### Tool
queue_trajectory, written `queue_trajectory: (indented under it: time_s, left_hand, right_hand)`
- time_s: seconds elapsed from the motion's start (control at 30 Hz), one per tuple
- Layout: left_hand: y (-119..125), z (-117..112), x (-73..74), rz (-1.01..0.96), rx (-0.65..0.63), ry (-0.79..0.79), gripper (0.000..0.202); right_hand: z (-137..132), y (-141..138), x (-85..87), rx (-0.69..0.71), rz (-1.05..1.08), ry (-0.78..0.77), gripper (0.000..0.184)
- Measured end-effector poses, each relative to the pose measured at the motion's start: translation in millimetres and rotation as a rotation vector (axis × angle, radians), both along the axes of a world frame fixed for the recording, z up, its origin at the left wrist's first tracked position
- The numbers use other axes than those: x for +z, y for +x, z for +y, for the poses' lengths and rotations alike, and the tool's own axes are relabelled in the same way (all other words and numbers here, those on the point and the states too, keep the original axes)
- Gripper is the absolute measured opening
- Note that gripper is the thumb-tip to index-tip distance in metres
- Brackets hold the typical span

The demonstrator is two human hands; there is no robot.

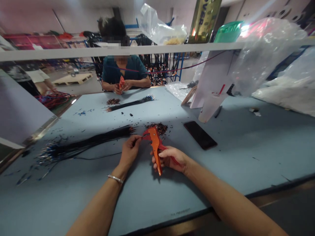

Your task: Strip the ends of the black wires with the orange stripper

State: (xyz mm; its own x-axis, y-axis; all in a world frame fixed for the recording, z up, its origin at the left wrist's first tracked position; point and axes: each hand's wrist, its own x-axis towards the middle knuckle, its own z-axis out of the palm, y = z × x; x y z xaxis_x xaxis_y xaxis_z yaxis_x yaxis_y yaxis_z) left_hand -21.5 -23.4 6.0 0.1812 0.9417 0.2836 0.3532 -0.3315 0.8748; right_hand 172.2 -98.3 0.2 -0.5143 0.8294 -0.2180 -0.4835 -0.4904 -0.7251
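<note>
My right hand (174, 158) is wrapped round the handles of an orange and red wire stripper (154, 141), held tilted over the blue table. With thumb and fingers pinched together, my left hand (130, 148) is at the tool's jaws. A thin black wire (98, 158) runs from the left to this hand, and its tip by the jaws is too small to make out. Left of my hand lies a bundle of black wires (93, 141) with blue and bare ends. Behind the tool is a heap of small dark and copper-coloured scraps (161, 128).
A black phone (200, 135) lies to the right, and a plastic cup (212, 106) with a red straw stands behind it. Across the table a person (124, 70) holds a red tool near another wire bundle (133, 103). A white shelf (157, 49) spans above.
</note>
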Motion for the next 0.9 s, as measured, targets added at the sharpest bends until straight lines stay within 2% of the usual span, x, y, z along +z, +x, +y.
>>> queue_trajectory:
  time_s: [0.53,0.9]
  left_hand:
    - [-1.0,-0.6,-2.1,0.028,-0.023,0.03,0.02]
    - [0.7,-1.3,0.2,0.024,0.041,0.094,0.022]
  right_hand:
    - [-1.2,-2.4,-4.4,0.007,0.003,0.014,0.025]
    - [-0.2,1.4,-3.0,-0.002,0.006,0.018,0.026]
